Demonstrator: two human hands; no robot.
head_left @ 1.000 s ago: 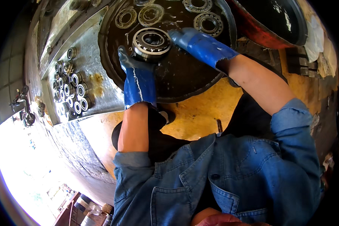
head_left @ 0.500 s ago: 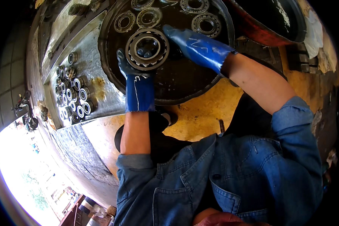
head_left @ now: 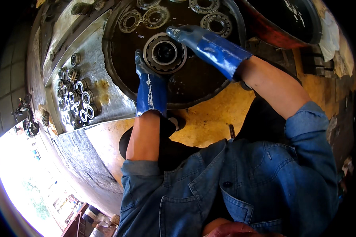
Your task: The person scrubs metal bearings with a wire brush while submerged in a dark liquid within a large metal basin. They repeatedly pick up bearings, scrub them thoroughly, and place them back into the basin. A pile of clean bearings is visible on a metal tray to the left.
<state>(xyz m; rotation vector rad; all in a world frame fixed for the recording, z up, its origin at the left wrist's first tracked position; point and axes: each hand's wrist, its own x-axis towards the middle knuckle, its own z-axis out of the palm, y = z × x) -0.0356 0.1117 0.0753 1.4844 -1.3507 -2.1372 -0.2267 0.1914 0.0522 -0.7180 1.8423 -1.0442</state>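
Note:
A large steel roller bearing (head_left: 147,55) is held over a round dark pan (head_left: 174,103) of dark liquid. My left hand (head_left: 145,68), in a blue rubber glove, supports the bearing at its lower left. The left thumb lies up along the rim, and the other fingers are mostly hidden beneath. My right hand (head_left: 186,36), gloved the same way, lies over the upper right rim with its fingers closed against it; its thumb is hidden. Behind the hands several other bearings sit in the pan, among them one bearing (head_left: 224,27) at the right and one bearing (head_left: 129,31) at the left.
On the left, a metal tray (head_left: 116,103) carries a cluster of small bearings (head_left: 73,96). A red drum (head_left: 269,34) with a dark inside stands at the far right, beside dark metal blocks (head_left: 322,65). Yellowish floor (head_left: 203,124) shows below the pan.
The bearing has shifted right and slightly down with my left hand, and it now faces up flatter. My right hand's fingers have come over its upper rim.

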